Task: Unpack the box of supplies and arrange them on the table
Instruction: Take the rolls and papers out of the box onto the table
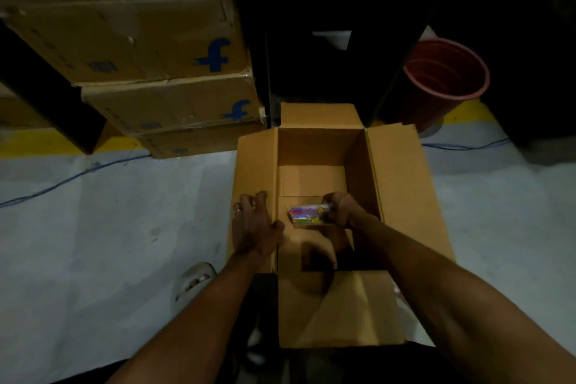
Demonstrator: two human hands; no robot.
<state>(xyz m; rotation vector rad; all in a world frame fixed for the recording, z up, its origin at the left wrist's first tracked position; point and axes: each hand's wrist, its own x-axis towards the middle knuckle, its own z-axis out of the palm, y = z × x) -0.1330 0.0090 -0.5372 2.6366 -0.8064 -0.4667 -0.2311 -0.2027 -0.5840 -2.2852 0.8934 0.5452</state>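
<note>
An open cardboard box (402, 196) stands on the pale floor in front of me, all its flaps folded out. Inside it my right hand (341, 209) grips a small colourful packet (308, 215) by its right end, just above the box floor. My left hand (254, 221) rests flat on the box's left flap, thumb hooked over the inner edge at the box wall. The rest of the box floor looks bare; its near part lies in shadow.
Three stacked cardboard boxes (174, 103) with blue logos stand at the back left. A red bucket (442, 84) sits at the back right by dark furniture. A blue cable (62, 181) runs across the floor. My sandalled foot (194, 282) is left of the box.
</note>
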